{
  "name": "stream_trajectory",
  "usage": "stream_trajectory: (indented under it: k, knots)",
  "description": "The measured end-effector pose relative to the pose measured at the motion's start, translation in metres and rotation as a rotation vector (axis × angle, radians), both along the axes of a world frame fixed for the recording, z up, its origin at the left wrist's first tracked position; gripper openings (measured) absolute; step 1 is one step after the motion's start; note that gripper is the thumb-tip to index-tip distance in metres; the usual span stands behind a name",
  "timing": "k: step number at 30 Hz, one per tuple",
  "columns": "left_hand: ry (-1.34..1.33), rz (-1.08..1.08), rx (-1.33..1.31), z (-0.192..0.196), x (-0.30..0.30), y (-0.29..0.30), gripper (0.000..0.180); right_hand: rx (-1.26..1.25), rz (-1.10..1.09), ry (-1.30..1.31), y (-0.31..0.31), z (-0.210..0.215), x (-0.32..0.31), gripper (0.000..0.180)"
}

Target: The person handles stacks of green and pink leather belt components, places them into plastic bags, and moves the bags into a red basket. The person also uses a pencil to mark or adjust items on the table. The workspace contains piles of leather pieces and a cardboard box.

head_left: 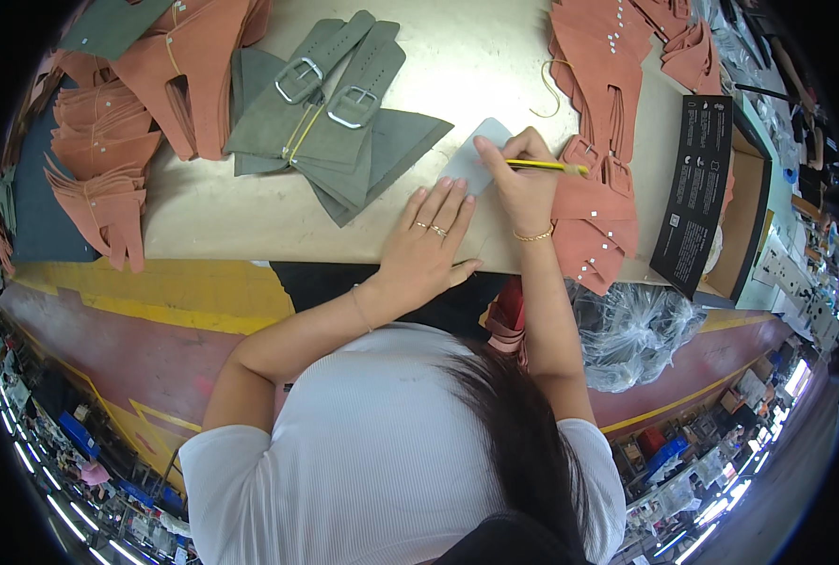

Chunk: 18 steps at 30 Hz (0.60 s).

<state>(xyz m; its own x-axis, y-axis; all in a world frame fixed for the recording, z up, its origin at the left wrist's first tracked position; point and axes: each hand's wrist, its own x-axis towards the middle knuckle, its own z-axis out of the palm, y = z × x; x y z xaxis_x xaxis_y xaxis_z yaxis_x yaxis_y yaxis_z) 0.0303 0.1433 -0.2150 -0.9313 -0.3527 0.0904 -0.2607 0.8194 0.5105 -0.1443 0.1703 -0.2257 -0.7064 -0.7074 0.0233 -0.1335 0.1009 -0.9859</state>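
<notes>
On the table [335, 240] lies a small pale grey card [465, 168] with rounded corners. My left hand [426, 235] rests flat, fingers stretched out, with its fingertips on the card's near edge. Over the card's right side, my right hand [521, 184] is closed round a yellow pencil [553, 167], whose back end points right; the writing tip is hidden by my fingers. Left of the card sits a stack of grey-green leather pieces [344, 155] with metal buckles, tied with yellow cord. Close to the right hand are stacked orange leather pieces [594, 226] with covered buckles.
More orange leather bundles [104, 122] are piled at the left, beside a dark sheet [43, 226]. An open cardboard box [744, 207] with a black printed flap [693, 188] stands at the right edge. Clear plastic wrapping [631, 334] bulges below the table's front edge.
</notes>
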Motion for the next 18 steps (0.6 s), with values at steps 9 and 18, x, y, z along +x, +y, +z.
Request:
stream_trajectory:
  k: [9, 18]
  knots:
    - [0.026, 0.046, -0.092, -0.008, 0.001, 0.004, 0.075, 0.073, 0.101, 0.174, -0.006, -0.013, -0.002, 0.041]
    - [0.040, 0.067, -0.111, -0.010, 0.001, 0.005, 0.074, 0.111, 0.135, 0.376, -0.008, -0.008, 0.000, 0.037]
